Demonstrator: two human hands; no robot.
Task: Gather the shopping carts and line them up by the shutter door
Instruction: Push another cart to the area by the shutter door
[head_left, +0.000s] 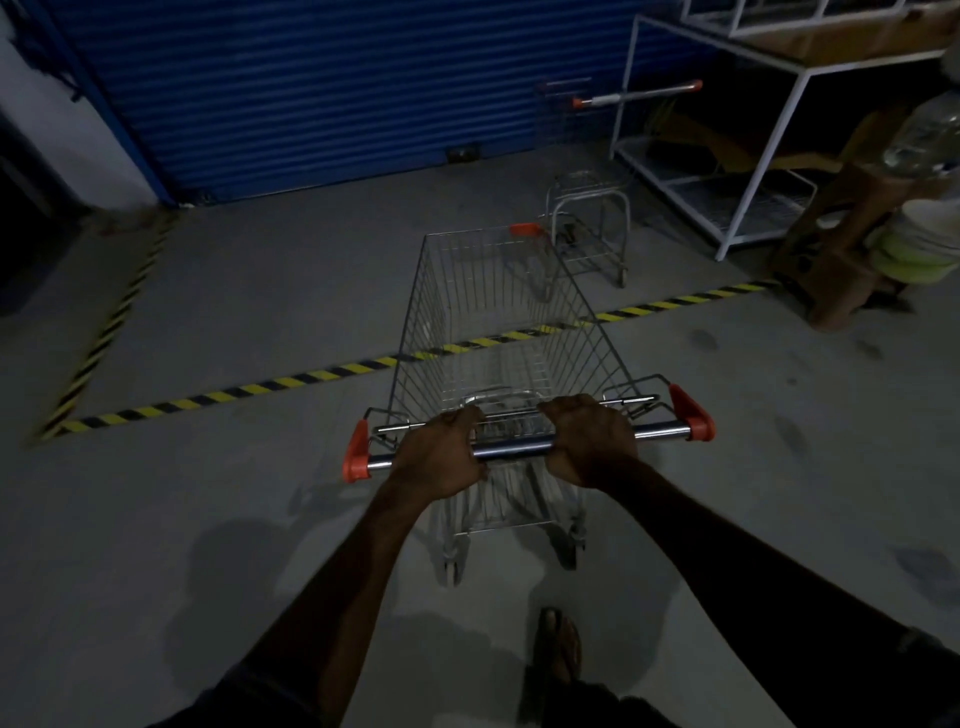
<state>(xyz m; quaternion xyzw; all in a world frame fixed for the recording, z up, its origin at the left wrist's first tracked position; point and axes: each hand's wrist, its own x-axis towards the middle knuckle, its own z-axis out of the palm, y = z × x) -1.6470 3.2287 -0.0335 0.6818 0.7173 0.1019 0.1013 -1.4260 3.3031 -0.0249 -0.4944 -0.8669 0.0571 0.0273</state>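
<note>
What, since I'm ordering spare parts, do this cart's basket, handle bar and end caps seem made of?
Basket: thin steel-like wire, silvery, an open see-through grid. Handle bar: round metal tube, probably chrome-plated, given its bright mirror-like highlight. End caps: orange-red with a dull, even surface, likely moulded plastic, though the dim light leaves it open.

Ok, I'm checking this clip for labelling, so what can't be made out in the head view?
Head view:
- Parked cart by the shutter door: everything below its top bar is lost in darkness.
- Pushed cart: front wheels hidden under its own basket.
- Stacked items at right: blurred and cut by the frame edge.
- Left hand and right hand: fingertips hidden behind the handle.
</note>
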